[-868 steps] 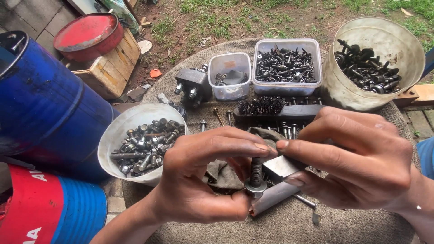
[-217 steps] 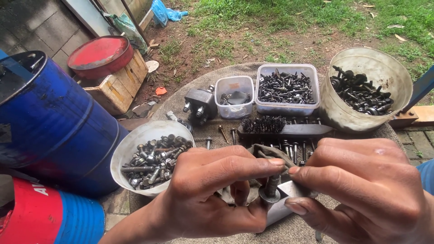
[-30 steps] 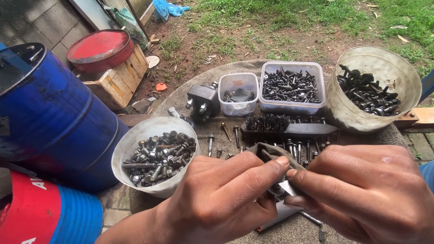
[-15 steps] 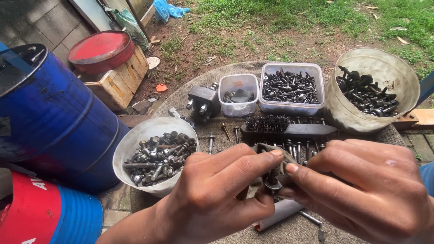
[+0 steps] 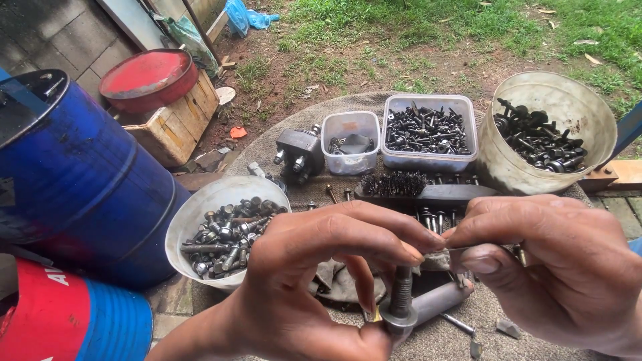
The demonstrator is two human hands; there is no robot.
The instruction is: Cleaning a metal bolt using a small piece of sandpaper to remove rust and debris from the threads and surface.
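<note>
We pinch a bolt (image 5: 401,299) upright in our left hand (image 5: 314,281). Just above it, our right hand (image 5: 555,267) pinches a small metal piece (image 5: 461,249).

Two round white tubs (image 5: 227,200) (image 5: 555,134), two rectangular clear boxes (image 5: 350,142) (image 5: 428,134), two blue drums (image 5: 73,174) (image 5: 73,321).

Dull grey steel bolt (image 5: 401,294) with a smooth washer between my fingers, rough burlap-like cloth over the worktop (image 5: 267,144), translucent matt plastic tubs (image 5: 428,130) of dark oily screws, glossy blue painted metal drum (image 5: 73,174), weathered raw wooden crate (image 5: 177,124)
</note>
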